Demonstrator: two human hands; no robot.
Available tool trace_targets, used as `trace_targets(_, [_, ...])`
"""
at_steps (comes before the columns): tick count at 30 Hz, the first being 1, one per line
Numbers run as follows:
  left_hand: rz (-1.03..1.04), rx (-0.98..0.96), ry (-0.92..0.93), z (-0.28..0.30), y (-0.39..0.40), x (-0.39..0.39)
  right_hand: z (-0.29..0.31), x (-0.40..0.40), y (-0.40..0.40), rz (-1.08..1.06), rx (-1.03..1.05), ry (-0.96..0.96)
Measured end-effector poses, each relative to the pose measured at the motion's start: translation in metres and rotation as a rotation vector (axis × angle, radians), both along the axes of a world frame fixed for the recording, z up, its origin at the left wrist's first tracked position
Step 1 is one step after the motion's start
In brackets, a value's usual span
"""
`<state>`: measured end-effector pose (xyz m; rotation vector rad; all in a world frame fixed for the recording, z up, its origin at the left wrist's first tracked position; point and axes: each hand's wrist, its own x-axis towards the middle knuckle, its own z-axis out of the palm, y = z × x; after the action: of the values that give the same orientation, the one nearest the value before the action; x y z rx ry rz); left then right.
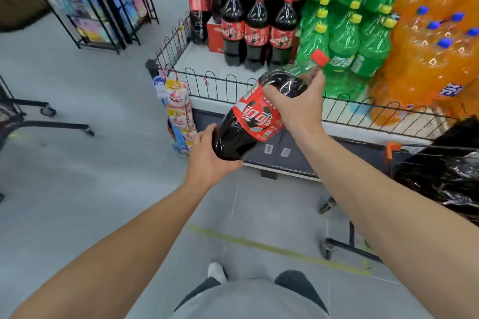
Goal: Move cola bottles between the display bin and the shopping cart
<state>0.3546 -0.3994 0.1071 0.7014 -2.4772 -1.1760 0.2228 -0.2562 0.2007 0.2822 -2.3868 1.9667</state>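
Both hands' fingers grip one tilted cola bottle (pixel 248 116): left hand (pixel 207 160) beneath, right hand (pixel 298 103) above.

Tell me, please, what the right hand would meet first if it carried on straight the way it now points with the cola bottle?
Probably the green soda bottles in the display bin: the right hand points up and away over its wire rail, cola bottle cap leading. Depth is unclear.
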Motion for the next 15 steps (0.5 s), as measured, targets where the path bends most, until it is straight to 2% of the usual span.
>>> trace_targets(8, [-0.004,0.037,-0.024,0.002,-0.096,-0.042,0.003,-0.042,-0.095,-0.029,-0.002,0.024])
trace_targets(15, [0.002,-0.002,-0.047,0.0,-0.179,-0.13,-0.004,-0.124,-0.17,-0.052,-0.065,0.02])
